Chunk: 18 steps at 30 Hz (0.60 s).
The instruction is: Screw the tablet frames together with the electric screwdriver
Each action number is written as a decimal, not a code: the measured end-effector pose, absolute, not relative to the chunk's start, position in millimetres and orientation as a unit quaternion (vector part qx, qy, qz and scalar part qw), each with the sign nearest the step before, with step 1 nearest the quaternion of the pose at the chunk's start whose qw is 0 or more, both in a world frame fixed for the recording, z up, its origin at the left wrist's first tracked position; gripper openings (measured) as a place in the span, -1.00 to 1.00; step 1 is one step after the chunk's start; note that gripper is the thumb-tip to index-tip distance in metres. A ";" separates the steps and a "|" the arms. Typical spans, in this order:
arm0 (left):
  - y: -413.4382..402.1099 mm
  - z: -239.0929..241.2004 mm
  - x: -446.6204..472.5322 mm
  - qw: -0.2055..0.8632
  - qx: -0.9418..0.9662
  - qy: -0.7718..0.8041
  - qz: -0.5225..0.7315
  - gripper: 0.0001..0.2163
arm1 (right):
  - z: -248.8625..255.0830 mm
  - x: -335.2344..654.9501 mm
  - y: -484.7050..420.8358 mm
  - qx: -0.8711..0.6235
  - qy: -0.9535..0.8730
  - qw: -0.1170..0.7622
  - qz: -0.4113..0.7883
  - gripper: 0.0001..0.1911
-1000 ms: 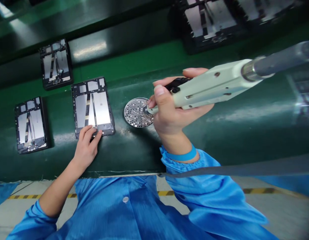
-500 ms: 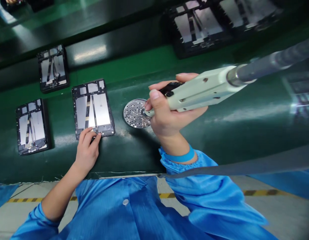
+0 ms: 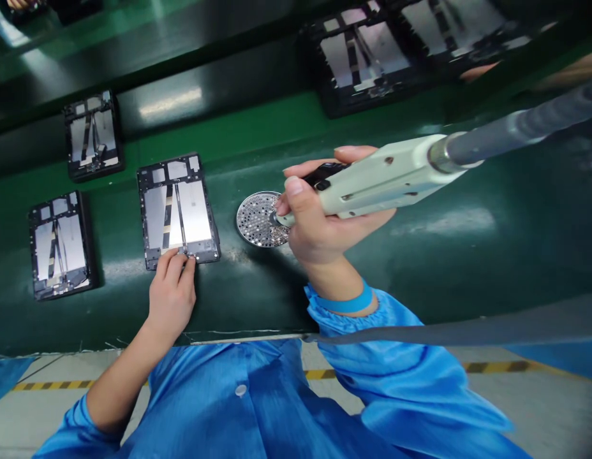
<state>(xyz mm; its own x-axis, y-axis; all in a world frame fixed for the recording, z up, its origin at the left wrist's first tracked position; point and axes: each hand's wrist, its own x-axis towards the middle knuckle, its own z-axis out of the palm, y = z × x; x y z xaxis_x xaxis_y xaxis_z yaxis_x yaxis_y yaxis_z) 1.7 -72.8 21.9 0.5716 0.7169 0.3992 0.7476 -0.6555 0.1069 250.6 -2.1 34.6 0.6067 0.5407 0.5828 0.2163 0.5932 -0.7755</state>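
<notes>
My right hand (image 3: 325, 223) is wrapped round a pale electric screwdriver (image 3: 377, 182), whose tip rests on a round perforated screw tray (image 3: 255, 220) on the green belt. My left hand (image 3: 174, 287) lies with its fingers together and pressed on the near edge of an open tablet frame (image 3: 178, 207), just left of the tray. A grey hose (image 3: 520, 124) runs from the screwdriver's rear toward the upper right.
Two more open tablet frames lie to the left (image 3: 59, 245) and far left back (image 3: 91, 134). Larger frames (image 3: 358, 60) sit on the far side at upper right, where another person's hand (image 3: 480, 70) shows. The belt's near edge (image 3: 238, 333) runs above my blue coat.
The frames on the belt have drifted slightly left. My left hand has slid a little along the tablet's near edge. The screwdriver stays on the screw tray.
</notes>
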 end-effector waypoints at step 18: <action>-73.7 11.4 -3.6 0.024 -0.872 -0.402 -0.279 -0.68 | 31.8 253.9 -1.0 -0.400 -0.445 0.796 0.094 -0.64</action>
